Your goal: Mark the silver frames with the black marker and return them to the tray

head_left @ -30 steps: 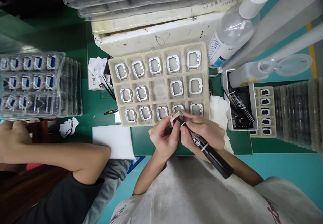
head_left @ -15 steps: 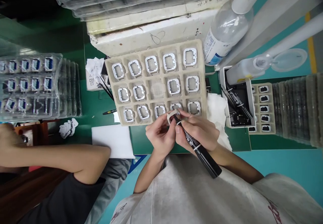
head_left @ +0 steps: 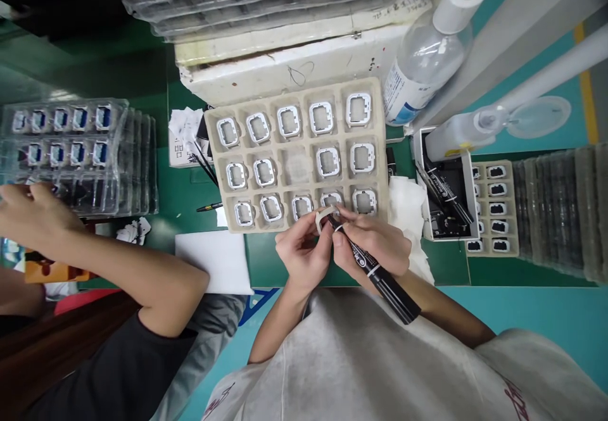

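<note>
Pinched in my left hand (head_left: pixel 304 253) is a small silver-white watch-case frame (head_left: pixel 324 216), tilted up near my fingertips. My right hand (head_left: pixel 375 244) grips a thick black marker pen (head_left: pixel 380 275), its tip end touching or very close to the frame; fingers hide the exact contact. Just beyond both hands lies a beige compartment tray (head_left: pixel 278 149) with similar square frames (head_left: pixel 321 117) in most pockets. One pocket in its middle row holds no frame. My hands cover part of the tray's near edge.
A spray bottle (head_left: pixel 427 60) stands at the tray's right, beside a white box (head_left: pixel 420 187) of markers. Crumpled tissue (head_left: pixel 406 209) lies near my right hand. Stacked clear trays (head_left: pixel 137 168) sit left, where a co-worker's arm (head_left: pixel 142 269) reaches. A white pad (head_left: pixel 213 259) lies between us.
My hands keep nearly the same grip, with the marker shifting very slightly. The co-worker's hand has moved up towards the clear trays at left.
</note>
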`<move>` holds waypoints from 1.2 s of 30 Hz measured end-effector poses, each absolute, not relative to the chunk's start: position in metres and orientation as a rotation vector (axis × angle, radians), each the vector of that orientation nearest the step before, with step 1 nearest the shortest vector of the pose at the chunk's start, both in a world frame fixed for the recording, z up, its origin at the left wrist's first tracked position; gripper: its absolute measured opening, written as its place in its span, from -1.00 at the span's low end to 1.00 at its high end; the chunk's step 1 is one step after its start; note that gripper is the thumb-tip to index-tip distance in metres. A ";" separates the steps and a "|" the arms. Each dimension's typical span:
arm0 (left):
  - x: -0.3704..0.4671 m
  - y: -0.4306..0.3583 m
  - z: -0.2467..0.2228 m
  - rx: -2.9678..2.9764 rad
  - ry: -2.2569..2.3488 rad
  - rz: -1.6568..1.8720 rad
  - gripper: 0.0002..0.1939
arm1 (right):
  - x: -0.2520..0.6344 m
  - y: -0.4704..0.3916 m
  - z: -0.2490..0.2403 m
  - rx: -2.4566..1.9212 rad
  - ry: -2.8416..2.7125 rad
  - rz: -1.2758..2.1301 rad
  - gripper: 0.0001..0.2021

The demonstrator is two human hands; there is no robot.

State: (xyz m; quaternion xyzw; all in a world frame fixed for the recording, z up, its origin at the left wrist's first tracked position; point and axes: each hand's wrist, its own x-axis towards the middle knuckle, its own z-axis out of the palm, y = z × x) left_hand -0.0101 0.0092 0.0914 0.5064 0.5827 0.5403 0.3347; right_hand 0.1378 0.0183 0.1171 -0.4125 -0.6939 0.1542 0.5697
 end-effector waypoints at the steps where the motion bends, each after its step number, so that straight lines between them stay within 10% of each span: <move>1: -0.011 0.009 0.091 1.336 1.504 1.417 -0.71 | 0.138 0.018 0.117 -0.987 -1.620 0.374 -0.78; 36: -0.011 0.009 0.096 1.367 1.498 1.390 -0.74 | 0.139 0.013 0.113 -1.049 -1.570 0.440 -0.79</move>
